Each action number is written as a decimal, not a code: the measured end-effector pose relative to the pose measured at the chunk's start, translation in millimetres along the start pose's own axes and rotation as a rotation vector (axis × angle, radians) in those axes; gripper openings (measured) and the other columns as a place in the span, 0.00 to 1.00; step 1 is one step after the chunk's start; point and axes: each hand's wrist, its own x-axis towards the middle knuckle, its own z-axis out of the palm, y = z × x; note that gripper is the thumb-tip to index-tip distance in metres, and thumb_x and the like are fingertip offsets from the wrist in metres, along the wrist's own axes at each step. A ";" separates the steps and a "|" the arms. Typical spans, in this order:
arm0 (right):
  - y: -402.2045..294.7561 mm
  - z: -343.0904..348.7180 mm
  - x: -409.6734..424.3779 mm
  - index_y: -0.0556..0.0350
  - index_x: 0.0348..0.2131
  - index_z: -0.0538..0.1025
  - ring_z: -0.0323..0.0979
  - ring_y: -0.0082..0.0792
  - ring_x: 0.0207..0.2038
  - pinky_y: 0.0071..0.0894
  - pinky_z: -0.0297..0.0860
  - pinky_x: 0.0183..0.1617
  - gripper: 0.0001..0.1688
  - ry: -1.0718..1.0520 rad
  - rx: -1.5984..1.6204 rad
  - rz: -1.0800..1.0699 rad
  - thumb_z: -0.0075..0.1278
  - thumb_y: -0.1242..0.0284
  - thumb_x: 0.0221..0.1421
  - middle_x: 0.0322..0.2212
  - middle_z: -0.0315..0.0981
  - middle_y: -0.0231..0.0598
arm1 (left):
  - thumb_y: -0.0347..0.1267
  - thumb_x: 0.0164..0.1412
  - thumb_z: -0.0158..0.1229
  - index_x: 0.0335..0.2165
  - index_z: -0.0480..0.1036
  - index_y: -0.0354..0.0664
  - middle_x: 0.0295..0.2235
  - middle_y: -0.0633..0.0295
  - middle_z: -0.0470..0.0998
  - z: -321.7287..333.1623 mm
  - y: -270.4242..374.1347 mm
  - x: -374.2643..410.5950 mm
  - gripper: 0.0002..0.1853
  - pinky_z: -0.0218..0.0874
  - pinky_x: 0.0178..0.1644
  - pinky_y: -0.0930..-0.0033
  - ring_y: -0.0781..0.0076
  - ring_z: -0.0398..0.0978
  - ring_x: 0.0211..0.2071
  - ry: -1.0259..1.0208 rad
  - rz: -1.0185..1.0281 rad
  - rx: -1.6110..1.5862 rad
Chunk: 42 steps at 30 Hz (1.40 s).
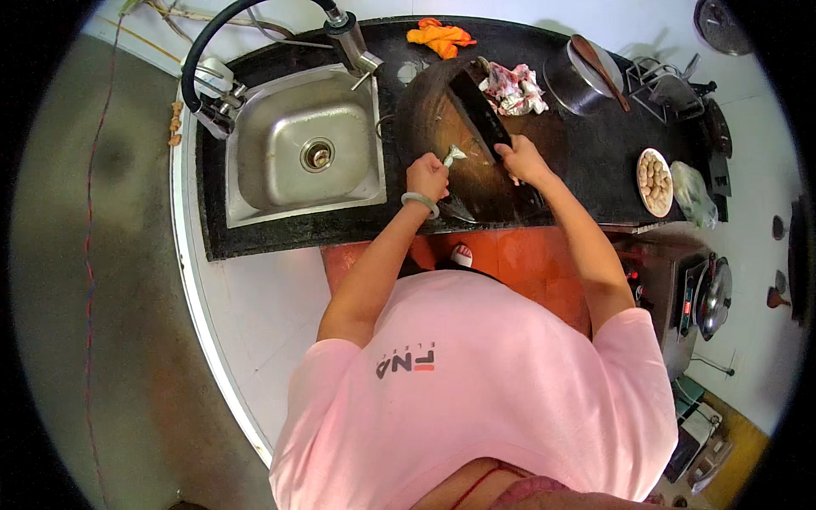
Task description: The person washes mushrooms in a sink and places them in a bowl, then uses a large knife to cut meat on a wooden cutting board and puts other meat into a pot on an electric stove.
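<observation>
My right hand [524,159] grips the handle of a dark, broad-bladed cleaver [478,115], its blade slanting up and left above a round wooden chopping board [427,115]. In my left hand [427,178], a bangle at the wrist, is a small pale piece [454,155] whose whitish end sticks out over the board; what it is I cannot tell. At the board's upper right edge lies a crumpled heap of white and reddish material [513,89]. A second blade-like metal edge shows near the board's front, partly in shadow.
Left of the board is a steel sink [306,207] with a black hose faucet [210,121]. An orange cloth [440,38] lies behind. To the right stand a metal pot [570,83] with a wooden spoon [599,70], a wire rack [663,95], a plate of brownish lumps [655,182] and a plastic bag [693,194].
</observation>
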 end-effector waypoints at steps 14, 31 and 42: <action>-61.5 37.7 -41.5 0.65 0.30 0.68 0.69 0.60 0.31 0.51 0.66 0.35 0.13 0.247 -0.350 -0.416 0.44 0.69 0.52 0.23 0.69 0.62 | 0.23 0.51 0.51 0.25 0.62 0.32 0.16 0.56 0.71 -1.3 -1.0 -22.0 0.05 0.63 0.16 0.74 0.73 0.72 0.14 0.085 0.026 -0.220; 3.6 30.3 -12.4 0.71 0.26 0.69 0.70 0.55 0.24 0.45 0.65 0.28 0.17 0.168 -0.337 -0.261 0.44 0.68 0.53 0.16 0.67 0.61 | 0.20 0.49 0.51 0.23 0.64 0.33 0.15 0.56 0.71 13.4 -1.9 -10.3 0.03 0.65 0.16 0.72 0.69 0.73 0.14 -0.007 0.095 -0.098; -4.5 52.9 -23.9 0.68 0.28 0.69 0.69 0.62 0.32 0.52 0.65 0.37 0.15 0.204 -0.395 -0.243 0.43 0.69 0.53 0.24 0.69 0.66 | 0.20 0.47 0.51 0.21 0.63 0.33 0.15 0.57 0.71 16.2 -10.9 -7.9 0.04 0.64 0.15 0.73 0.70 0.74 0.15 0.005 0.007 -0.238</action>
